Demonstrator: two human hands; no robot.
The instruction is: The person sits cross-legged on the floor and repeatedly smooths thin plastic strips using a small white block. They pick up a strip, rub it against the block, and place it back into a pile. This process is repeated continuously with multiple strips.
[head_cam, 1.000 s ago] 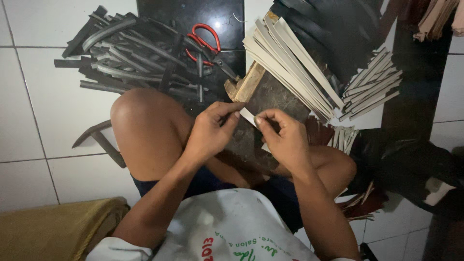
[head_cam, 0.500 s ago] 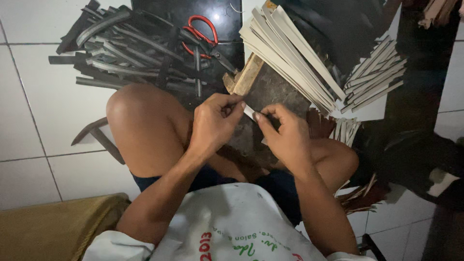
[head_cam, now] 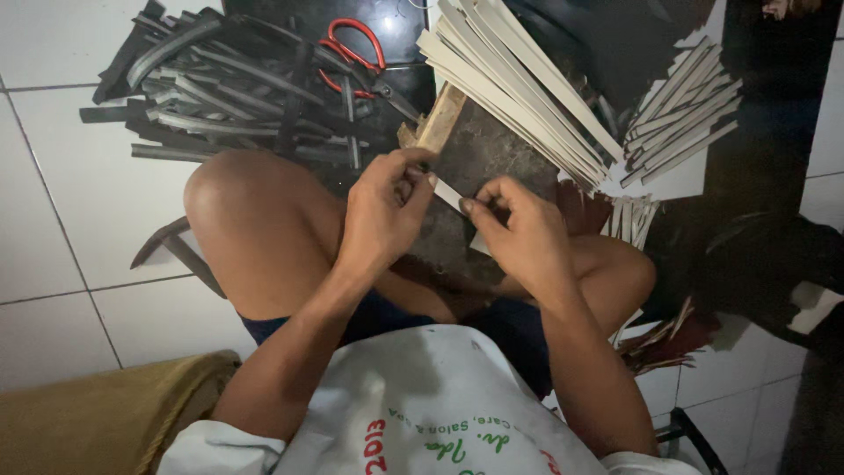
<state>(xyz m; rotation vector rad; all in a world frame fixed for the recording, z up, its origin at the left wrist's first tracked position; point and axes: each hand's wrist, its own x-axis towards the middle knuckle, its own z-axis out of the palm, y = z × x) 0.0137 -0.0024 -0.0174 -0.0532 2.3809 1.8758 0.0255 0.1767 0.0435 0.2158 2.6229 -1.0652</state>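
Observation:
I sit on a white tiled floor with knees bent. My left hand (head_cam: 387,207) and my right hand (head_cam: 519,233) pinch the two ends of one pale flat strip (head_cam: 448,195), held between them above a dark stone slab (head_cam: 479,158). A wooden block (head_cam: 437,119) lies along the slab's left edge, just beyond my left fingers. A fan of long pale strips (head_cam: 519,84) rests past the slab, with a second, shorter bundle (head_cam: 681,114) to its right.
A heap of dark strips (head_cam: 229,97) covers the floor at top left, with red-handled scissors (head_cam: 352,53) on it. Dark scraps (head_cam: 171,251) lie by my left knee. A tan cushion (head_cam: 97,413) sits at lower left. Reddish-brown strips (head_cam: 664,339) lie under my right leg.
The view has shifted slightly downward. Both hands keep hold of the pale strip and have barely moved; the fingers have shifted a little along it.

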